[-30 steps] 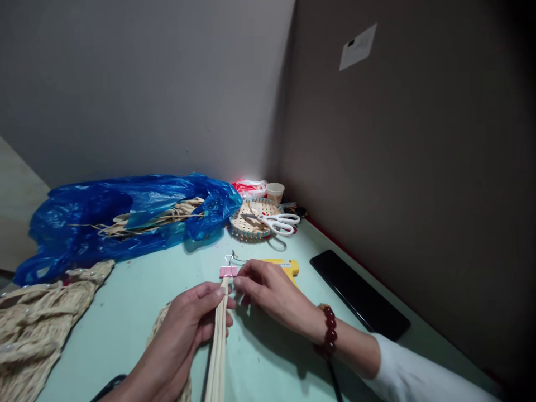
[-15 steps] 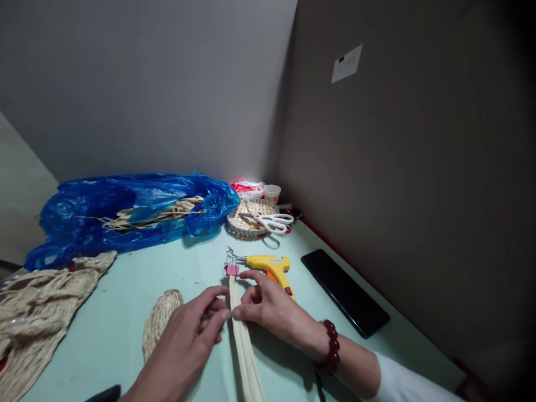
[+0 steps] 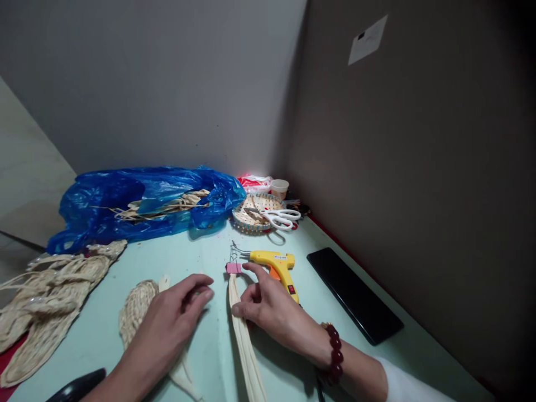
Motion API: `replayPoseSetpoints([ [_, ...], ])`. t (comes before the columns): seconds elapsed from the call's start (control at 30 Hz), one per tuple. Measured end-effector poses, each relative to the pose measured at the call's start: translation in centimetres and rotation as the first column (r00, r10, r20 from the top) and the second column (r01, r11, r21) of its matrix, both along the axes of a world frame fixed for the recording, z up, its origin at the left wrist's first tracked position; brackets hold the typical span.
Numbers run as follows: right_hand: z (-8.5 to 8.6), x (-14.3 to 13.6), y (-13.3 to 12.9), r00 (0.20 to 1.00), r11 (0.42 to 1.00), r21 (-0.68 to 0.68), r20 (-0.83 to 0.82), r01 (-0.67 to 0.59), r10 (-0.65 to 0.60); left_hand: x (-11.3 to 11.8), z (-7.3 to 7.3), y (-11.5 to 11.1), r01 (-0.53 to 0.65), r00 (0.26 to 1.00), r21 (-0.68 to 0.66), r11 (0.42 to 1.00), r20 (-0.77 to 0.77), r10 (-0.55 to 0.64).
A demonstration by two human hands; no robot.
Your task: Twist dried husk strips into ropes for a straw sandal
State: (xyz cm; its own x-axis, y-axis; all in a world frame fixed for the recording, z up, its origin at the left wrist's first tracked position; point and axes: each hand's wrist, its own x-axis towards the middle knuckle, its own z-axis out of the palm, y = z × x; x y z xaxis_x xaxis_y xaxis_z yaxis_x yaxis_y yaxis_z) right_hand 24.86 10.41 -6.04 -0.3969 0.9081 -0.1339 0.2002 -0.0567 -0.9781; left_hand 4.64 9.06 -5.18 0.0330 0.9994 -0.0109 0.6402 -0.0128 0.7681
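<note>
— Grey walls meet in a corner behind a pale green worktop [image 3: 201, 254]. What sits on it?

— Near the front lies a bundle of pale strips [image 3: 245, 340], running toward the person, its far end pinched in a pink clip [image 3: 233, 267]. The clip probably keeps the strips together so they don't splay.

— And the hands?

— The right hand [image 3: 268, 304] presses on the strips just below the clip, fingers curled, thumb and fingertips nipping their edge, index stretched toward the clip. That grip is narrow and closed on the strips. The left hand [image 3: 171, 318] lies flat, fingers loosely spread, over a small woven piece [image 3: 136, 307] just beside the bundle; it holds nothing, it only rests there, likely to pin the piece down.

— Tools?

— A yellow glue gun [image 3: 274, 263] lies just beyond the right hand, nozzle toward the clip, within easy reach. A black phone [image 3: 354, 293] lies to the right near the wall. Farther back a round basket [image 3: 251, 215] carries white scissors [image 3: 278, 218], with a paper cup [image 3: 279, 188] behind it.

— And on the left?

— A blue bag [image 3: 125, 204] spilling more strips, and flat woven straw pieces [image 3: 46, 301] at the worktop's edge, well apart from the hands.
</note>
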Motion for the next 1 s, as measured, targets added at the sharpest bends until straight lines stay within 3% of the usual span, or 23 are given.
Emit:
replayPoseSetpoints([
  [0.03, -0.1, 0.0, 0.0, 1.0, 1.0, -0.003, -0.018, -0.004, 0.004, 0.9, 0.1, 0.2, 0.015, 0.987, -0.145, 0.989, 0.161, 0.008],
  [0.1, -0.3, -0.1, 0.0, 0.998, 1.0, -0.009, -0.052, -0.021, 0.02, 2.5, 0.0, 0.6, 0.095, 0.89, -0.357, 0.929, 0.448, 0.082],
  [0.17, -0.4, 0.0, 0.1, 0.997, 0.999, -0.009, -0.062, -0.045, 0.044, 3.5, -0.3, 1.0, 0.131, 0.828, -0.425, 0.895, 0.543, 0.136],
  [0.33, 0.3, 0.6, 0.0, 0.991, 0.996, 0.073, 0.124, -0.052, 0.043, 4.0, -1.2, 1.2, 0.116, 0.793, -0.463, 0.879, 0.576, 0.199],
  [0.47, 1.0, 1.0, -0.5, 0.95, 0.986, 0.162, 0.31, -0.029, -0.023, 4.0, -0.9, 0.9, 0.122, 0.777, -0.486, 0.866, 0.59, 0.221],
  [0.7, 0.8, 0.5, -1.2, 0.958, 0.97, 0.242, 0.285, -0.032, -0.04, 4.0, -0.6, 0.6, 0.123, 0.776, -0.516, 0.848, 0.583, 0.242],
  [0.87, 2.0, -0.3, -1.8, 0.902, 0.945, 0.261, 0.426, -0.195, 0.069, 3.5, -1.2, 0.6, 0.132, 0.782, -0.545, 0.828, 0.57, 0.251],
  [1.0, 3.5, -0.2, -2.6, 0.755, 0.906, 0.249, 0.647, -0.341, 0.106, 3.0, -1.6, 0.6, 0.153, 0.779, -0.563, 0.812, 0.574, 0.252],
])
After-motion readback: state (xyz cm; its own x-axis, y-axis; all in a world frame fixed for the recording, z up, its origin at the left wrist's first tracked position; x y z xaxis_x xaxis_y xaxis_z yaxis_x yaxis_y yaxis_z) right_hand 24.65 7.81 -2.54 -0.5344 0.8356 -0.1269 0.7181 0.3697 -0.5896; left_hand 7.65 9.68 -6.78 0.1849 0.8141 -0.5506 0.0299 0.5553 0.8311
